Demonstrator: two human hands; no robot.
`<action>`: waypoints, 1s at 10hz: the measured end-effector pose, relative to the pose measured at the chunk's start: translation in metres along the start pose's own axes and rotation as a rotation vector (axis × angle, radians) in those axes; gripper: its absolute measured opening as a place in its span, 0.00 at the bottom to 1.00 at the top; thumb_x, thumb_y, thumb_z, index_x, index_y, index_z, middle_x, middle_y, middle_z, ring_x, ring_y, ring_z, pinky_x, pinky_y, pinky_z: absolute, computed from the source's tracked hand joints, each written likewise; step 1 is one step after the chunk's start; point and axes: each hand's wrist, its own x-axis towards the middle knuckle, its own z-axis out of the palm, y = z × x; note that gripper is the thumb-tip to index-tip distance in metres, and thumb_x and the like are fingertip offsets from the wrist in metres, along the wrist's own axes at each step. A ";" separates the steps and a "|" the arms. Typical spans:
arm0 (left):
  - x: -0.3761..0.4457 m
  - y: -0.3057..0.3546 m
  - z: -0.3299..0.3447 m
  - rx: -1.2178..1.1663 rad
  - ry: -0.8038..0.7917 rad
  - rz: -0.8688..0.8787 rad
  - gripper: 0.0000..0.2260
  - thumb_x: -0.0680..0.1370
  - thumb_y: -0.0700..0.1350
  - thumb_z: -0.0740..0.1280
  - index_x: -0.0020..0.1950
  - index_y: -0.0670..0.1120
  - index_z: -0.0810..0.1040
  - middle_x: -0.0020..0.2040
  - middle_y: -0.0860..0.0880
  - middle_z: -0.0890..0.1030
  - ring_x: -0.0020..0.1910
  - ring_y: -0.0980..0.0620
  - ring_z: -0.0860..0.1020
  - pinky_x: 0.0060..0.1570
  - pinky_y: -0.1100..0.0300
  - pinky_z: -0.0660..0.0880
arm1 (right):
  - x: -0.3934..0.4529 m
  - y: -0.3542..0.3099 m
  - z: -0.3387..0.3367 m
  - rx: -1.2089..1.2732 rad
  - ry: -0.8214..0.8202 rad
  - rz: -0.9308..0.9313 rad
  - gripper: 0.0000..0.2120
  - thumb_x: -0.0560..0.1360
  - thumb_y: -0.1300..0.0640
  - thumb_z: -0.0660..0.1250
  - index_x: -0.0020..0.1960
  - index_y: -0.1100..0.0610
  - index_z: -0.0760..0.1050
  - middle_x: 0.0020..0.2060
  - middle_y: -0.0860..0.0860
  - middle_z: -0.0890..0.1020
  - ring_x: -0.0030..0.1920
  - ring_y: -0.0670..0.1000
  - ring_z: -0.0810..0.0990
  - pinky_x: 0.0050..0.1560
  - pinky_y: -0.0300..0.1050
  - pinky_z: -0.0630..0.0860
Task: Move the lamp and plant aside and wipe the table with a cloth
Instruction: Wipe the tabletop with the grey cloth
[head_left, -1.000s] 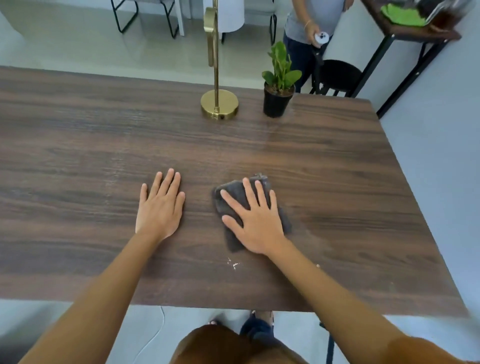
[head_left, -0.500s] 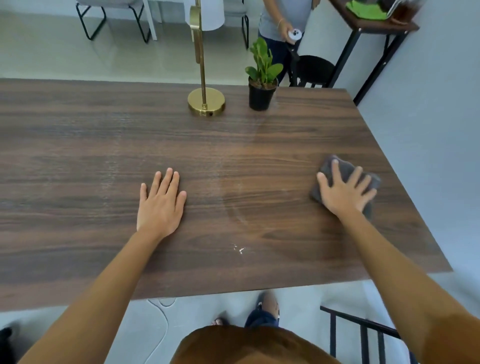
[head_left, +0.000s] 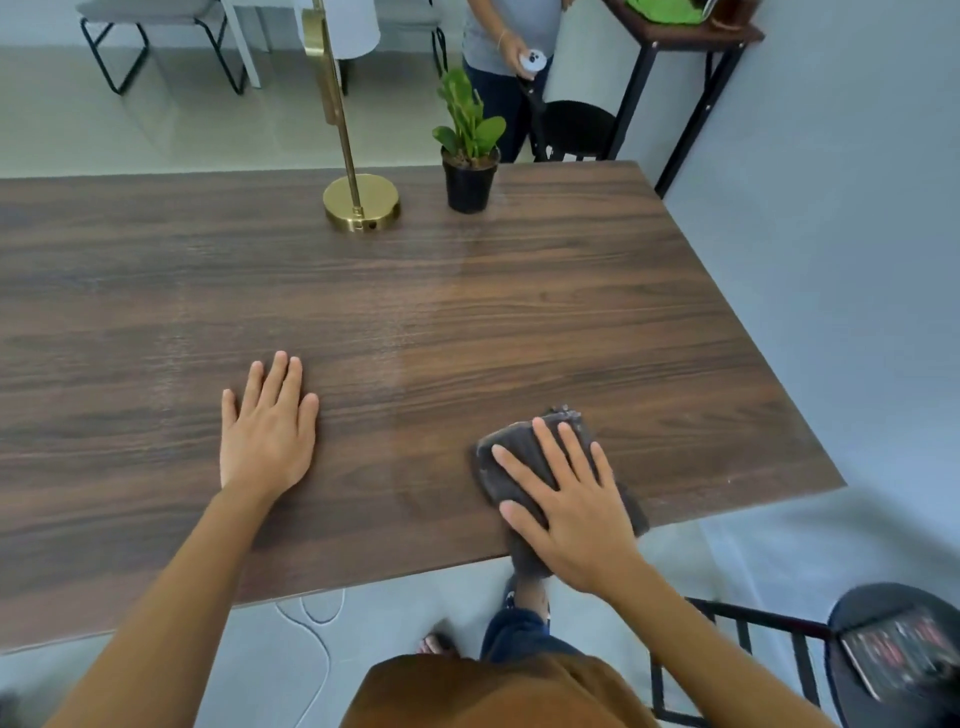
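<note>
- Across the frame runs a dark wood-grain table (head_left: 519, 312); the floor around it is pale grey and a plain grey wall stands to the right.
- At the far edge of the table stands a brass lamp (head_left: 361, 202) on a round base, and just beside it, apart from it, a potted plant (head_left: 470, 156) in a black pot, upright.
- Near the front edge lies a dark grey cloth (head_left: 524, 457), crumpled, one end hanging over the table edge.
- Right hand (head_left: 571, 504) lies flat on the cloth, fingers spread, pressing rather than gripping.
- Left hand (head_left: 267, 431) rests palm down on bare wood, fingers straight and close together, holding nothing, well apart from the cloth.
- Beyond the table stands a second person (head_left: 511, 47), cut off above the waist, with a small white object in one hand; what it is cannot be told.
- Lamp top is cut off by the frame.
- Bottom right, a black round stool (head_left: 893, 654) bears something blurred and unreadable.
</note>
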 end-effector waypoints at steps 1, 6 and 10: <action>-0.001 0.000 0.000 0.004 0.002 0.000 0.25 0.83 0.53 0.48 0.78 0.46 0.54 0.79 0.49 0.53 0.78 0.47 0.49 0.73 0.42 0.47 | -0.015 0.072 -0.019 -0.042 -0.022 0.233 0.27 0.77 0.31 0.35 0.75 0.30 0.37 0.80 0.46 0.44 0.82 0.55 0.47 0.78 0.62 0.49; 0.005 0.002 0.005 0.043 -0.035 -0.009 0.27 0.82 0.57 0.43 0.79 0.48 0.50 0.80 0.50 0.50 0.78 0.46 0.46 0.73 0.40 0.45 | 0.103 -0.003 -0.016 0.038 -0.014 0.333 0.31 0.79 0.33 0.49 0.80 0.39 0.48 0.81 0.60 0.47 0.80 0.66 0.45 0.76 0.71 0.43; 0.007 0.000 0.007 0.046 -0.041 -0.026 0.26 0.82 0.56 0.47 0.78 0.47 0.53 0.80 0.49 0.51 0.78 0.45 0.48 0.72 0.38 0.47 | -0.028 0.125 -0.032 -0.053 -0.004 0.546 0.31 0.77 0.33 0.37 0.79 0.36 0.47 0.82 0.52 0.51 0.81 0.57 0.50 0.78 0.64 0.50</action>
